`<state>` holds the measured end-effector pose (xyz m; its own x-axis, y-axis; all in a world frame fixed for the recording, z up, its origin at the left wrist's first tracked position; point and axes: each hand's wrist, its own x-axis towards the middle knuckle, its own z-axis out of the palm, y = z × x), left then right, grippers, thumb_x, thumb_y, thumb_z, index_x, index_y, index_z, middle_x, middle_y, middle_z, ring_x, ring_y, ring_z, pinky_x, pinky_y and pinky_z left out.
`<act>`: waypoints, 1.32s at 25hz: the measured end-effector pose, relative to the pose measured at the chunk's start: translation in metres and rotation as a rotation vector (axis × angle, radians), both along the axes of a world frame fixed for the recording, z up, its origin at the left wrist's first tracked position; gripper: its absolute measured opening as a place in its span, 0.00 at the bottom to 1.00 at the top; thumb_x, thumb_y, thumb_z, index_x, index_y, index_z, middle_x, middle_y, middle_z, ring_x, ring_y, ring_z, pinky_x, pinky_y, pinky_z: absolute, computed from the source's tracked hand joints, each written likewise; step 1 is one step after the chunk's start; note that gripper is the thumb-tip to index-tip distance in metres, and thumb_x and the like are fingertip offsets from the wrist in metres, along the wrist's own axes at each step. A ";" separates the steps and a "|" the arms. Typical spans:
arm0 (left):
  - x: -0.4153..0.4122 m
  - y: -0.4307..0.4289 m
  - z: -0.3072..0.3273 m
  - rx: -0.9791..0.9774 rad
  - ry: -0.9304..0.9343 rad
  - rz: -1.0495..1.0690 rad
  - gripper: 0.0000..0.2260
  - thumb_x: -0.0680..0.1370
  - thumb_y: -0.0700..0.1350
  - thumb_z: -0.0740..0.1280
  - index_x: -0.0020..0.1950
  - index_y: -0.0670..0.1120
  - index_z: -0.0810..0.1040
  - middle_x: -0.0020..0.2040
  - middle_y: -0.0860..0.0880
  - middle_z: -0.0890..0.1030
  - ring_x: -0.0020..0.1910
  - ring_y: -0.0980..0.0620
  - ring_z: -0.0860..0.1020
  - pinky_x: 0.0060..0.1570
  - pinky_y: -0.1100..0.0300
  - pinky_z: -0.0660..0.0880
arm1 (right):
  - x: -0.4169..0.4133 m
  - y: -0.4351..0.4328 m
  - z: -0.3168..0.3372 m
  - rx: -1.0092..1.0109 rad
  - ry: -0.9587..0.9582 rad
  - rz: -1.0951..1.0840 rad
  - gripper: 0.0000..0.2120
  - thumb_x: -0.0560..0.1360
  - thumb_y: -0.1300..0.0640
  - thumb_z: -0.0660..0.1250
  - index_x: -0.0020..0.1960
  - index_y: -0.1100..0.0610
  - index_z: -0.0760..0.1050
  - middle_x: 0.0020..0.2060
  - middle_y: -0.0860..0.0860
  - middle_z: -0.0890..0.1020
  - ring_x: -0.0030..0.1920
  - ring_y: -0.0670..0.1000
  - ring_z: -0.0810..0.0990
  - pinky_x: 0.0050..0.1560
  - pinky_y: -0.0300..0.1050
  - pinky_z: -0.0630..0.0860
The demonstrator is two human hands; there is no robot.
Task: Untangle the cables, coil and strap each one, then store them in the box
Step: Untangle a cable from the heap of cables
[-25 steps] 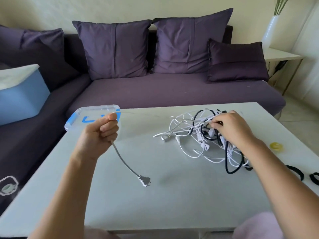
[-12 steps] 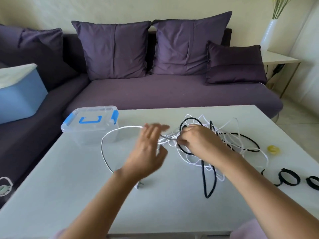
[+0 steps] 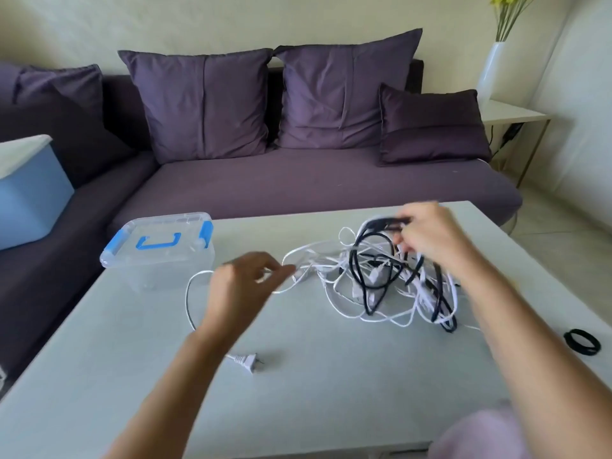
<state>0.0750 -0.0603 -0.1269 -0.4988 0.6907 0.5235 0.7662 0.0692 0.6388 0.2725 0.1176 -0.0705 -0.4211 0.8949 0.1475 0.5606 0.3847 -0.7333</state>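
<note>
Right hand [image 3: 430, 240] pinches black cable [image 3: 374, 226] above tangle [image 3: 381, 286]; left hand [image 3: 241, 286] hovers slack-fingered.

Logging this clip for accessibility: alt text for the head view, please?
A person's right hand grips a black cable at the top of a tangle of white and black cables on a white table, while the left hand reaches toward a white cable. A lidded clear box sits at the table's far left.

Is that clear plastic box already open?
No, the lid with its blue handle and clips sits on top of the box, which stands on the table.
</note>
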 end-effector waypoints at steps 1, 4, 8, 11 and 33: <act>-0.017 -0.004 0.005 0.033 -0.044 0.072 0.13 0.72 0.50 0.73 0.32 0.47 0.75 0.27 0.58 0.75 0.29 0.63 0.73 0.28 0.70 0.64 | 0.007 0.012 0.013 -0.190 0.230 -0.057 0.15 0.69 0.76 0.52 0.36 0.63 0.74 0.24 0.52 0.76 0.22 0.46 0.73 0.25 0.36 0.68; -0.064 -0.014 0.006 0.016 -0.145 0.351 0.14 0.76 0.48 0.68 0.35 0.40 0.72 0.27 0.51 0.72 0.32 0.52 0.72 0.32 0.58 0.65 | 0.031 0.057 0.020 -0.446 0.507 -0.192 0.19 0.73 0.77 0.46 0.34 0.61 0.67 0.17 0.48 0.71 0.17 0.45 0.68 0.18 0.32 0.60; -0.081 -0.011 -0.010 -0.064 -0.187 0.458 0.15 0.78 0.47 0.66 0.38 0.37 0.72 0.31 0.43 0.74 0.33 0.44 0.70 0.31 0.56 0.64 | 0.033 0.075 -0.025 -0.182 0.050 -0.380 0.09 0.69 0.67 0.60 0.48 0.61 0.73 0.39 0.59 0.76 0.41 0.58 0.73 0.38 0.44 0.70; -0.076 -0.004 -0.005 -0.068 -0.304 0.257 0.11 0.78 0.46 0.66 0.40 0.41 0.79 0.30 0.44 0.69 0.31 0.48 0.65 0.30 0.59 0.62 | 0.023 0.066 -0.059 0.157 -0.514 -0.411 0.29 0.71 0.68 0.64 0.70 0.56 0.64 0.69 0.61 0.61 0.70 0.64 0.58 0.70 0.57 0.57; -0.077 -0.012 -0.004 -0.037 -0.648 0.186 0.12 0.78 0.29 0.55 0.57 0.41 0.69 0.44 0.42 0.78 0.39 0.46 0.75 0.39 0.60 0.70 | -0.019 -0.004 -0.041 0.192 -0.053 0.414 0.09 0.80 0.54 0.61 0.41 0.54 0.74 0.32 0.48 0.78 0.28 0.43 0.71 0.33 0.43 0.69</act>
<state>-0.0024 -0.0725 -0.1307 -0.8164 0.5747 0.0564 0.2026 0.1937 0.9599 0.2534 0.1139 -0.1114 -0.7486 0.6087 0.2629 0.3659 0.7099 -0.6018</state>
